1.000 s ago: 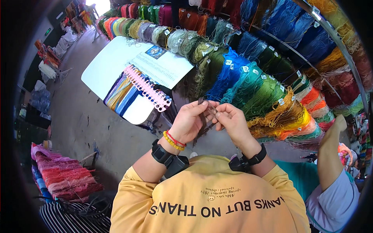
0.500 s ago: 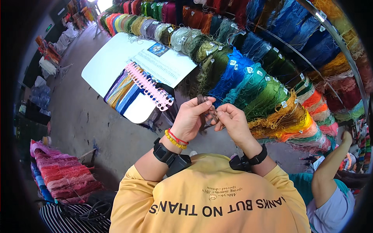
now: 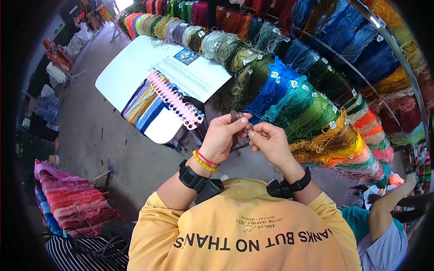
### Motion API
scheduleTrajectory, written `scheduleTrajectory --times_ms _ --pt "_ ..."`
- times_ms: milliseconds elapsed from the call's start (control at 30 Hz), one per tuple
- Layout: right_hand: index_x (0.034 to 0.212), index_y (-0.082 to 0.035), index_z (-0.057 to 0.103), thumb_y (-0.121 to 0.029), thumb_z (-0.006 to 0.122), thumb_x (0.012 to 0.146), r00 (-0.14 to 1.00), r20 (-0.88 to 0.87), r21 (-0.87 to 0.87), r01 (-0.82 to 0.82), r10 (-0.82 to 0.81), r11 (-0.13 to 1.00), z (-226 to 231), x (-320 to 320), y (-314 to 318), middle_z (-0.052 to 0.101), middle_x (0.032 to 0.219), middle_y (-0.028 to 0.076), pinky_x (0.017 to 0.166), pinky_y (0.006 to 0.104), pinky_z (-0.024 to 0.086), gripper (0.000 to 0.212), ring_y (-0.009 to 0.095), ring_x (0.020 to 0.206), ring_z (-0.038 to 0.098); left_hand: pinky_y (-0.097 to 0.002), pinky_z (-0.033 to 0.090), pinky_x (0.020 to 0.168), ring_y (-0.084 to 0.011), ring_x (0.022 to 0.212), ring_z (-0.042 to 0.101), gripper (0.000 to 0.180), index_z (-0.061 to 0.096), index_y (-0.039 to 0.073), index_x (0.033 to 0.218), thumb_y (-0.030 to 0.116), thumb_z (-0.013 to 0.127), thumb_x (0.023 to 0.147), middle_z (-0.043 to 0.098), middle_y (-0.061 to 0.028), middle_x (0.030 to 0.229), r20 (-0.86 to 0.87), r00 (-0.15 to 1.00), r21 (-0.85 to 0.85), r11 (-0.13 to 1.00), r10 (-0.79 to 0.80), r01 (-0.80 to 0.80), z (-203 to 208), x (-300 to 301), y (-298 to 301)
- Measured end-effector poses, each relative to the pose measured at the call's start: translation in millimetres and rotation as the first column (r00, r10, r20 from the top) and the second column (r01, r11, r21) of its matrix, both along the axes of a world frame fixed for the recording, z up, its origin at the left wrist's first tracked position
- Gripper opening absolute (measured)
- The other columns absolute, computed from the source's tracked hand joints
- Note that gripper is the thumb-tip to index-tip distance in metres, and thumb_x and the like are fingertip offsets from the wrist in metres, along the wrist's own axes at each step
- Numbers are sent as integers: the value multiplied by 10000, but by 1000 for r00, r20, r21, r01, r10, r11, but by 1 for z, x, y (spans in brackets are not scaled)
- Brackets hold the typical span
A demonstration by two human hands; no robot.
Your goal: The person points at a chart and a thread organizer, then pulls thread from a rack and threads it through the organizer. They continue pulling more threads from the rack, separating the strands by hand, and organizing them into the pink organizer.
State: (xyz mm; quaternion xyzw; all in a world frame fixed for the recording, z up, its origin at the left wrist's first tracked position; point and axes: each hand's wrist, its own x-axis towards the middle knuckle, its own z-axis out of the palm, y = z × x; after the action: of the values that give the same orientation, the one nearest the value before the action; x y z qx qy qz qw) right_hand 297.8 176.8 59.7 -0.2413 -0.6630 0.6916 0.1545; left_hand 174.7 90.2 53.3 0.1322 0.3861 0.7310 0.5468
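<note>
Between my hands is a small hank of brown embroidery thread [image 3: 235, 117]. My left hand [image 3: 220, 136] is closed round it, thumb and fingers pressed on the strands. With thumb and forefinger, my right hand [image 3: 270, 141] pinches the thread just to the right. Parts of the hank are hidden by the fingers. Ahead on the left lies a pink thread card [image 3: 175, 100] with a row of holes along each edge. Yellow, brown, blue and violet threads [image 3: 143, 106] hang from it over a white board [image 3: 118, 67].
Long racks of labelled thread hanks run along the right, green ones [image 3: 300, 113] and yellow-orange ones [image 3: 343, 147] nearest my hands. A metal rail [image 3: 384, 34] curves above them. Pink and red hanks [image 3: 74, 201] lie at lower left. Another person's arm [image 3: 391, 201] is at the right.
My right fingers have drawn slightly closer to the left hand, and less loose thread shows between them. The other person's arm at the right has lowered a little.
</note>
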Motion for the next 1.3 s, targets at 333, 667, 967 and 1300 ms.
scheduleTrajectory --times_ms 333,667,967,1300 --pt "877 -21 521 -167 526 815 959 -276 -569 -108 -66 815 -6 7 16 543 668 13 433 179 368 159 46 454 430 -266 452 662 -165 768 576 261 561 -6 895 231 458 859 597 -88 833 89 993 -14 997 -77 79 1 -6 -1" --pt "915 22 524 -54 530 800 998 -48 -106 46 -51 993 3 -4 2 587 795 32 592 171 424 138 54 681 542 -273 427 764 -158 837 554 284 527 -72 989 161 429 860 577 -119 926 44 992 17 993 -122 121 1 0 2" --pt "835 9 537 -39 528 798 997 9 -81 81 -81 993 2 -2 0 569 772 3 604 159 410 62 35 684 524 -269 433 765 -158 844 556 244 538 -64 969 131 442 859 578 -119 926 16 994 2 994 -107 107 -3 -1 -1" --pt "763 -20 548 -82 571 774 993 -56 136 111 -105 984 -16 -3 -2 485 598 -65 446 168 311 67 3 507 383 -259 433 756 -143 826 554 241 546 -40 966 153 442 865 580 -98 916 33 992 24 993 -120 119 -6 0 -3"
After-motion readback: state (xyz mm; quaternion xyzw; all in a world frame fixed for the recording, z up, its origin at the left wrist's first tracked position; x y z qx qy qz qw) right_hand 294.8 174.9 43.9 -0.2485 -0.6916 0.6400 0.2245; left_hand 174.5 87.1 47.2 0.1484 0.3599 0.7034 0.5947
